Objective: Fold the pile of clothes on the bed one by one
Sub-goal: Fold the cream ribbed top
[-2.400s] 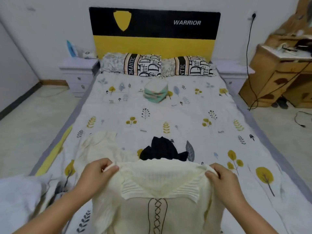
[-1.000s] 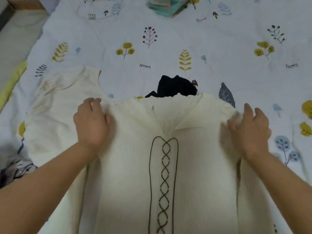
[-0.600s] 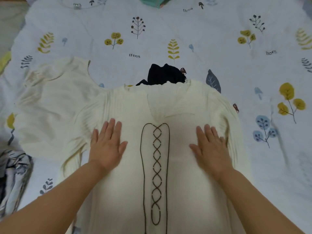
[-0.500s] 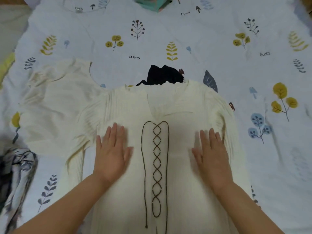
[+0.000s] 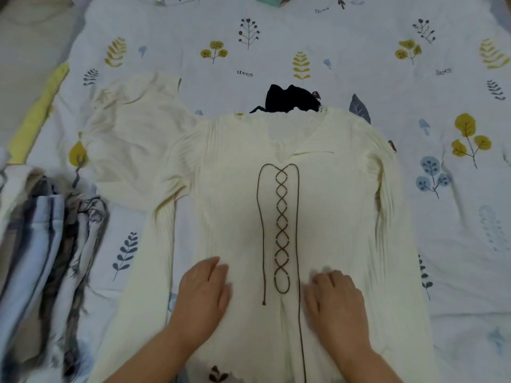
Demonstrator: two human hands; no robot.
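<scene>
A cream knit sweater (image 5: 331, 205) with a brown criss-cross lace down its front lies spread flat, face up, on the bed. My left hand (image 5: 203, 295) presses flat on its lower left part, fingers straight. My right hand (image 5: 336, 299) presses flat on the lower right, beside the lace. A second cream garment (image 5: 132, 139) lies flat to the upper left, partly under the sweater. A small black garment (image 5: 287, 99) peeks out above the sweater's collar.
The bedsheet (image 5: 442, 244) is white with leaf and tree prints. A crumpled striped blue, grey and white cloth (image 5: 41, 244) lies at the left edge. A green folded item (image 5: 272, 0) shows at the top edge. Floor is visible at the top left.
I laid the sweater down from holding its shoulders, then slid both flat hands down its front from chest height to near the hem. The view tilted downward.
</scene>
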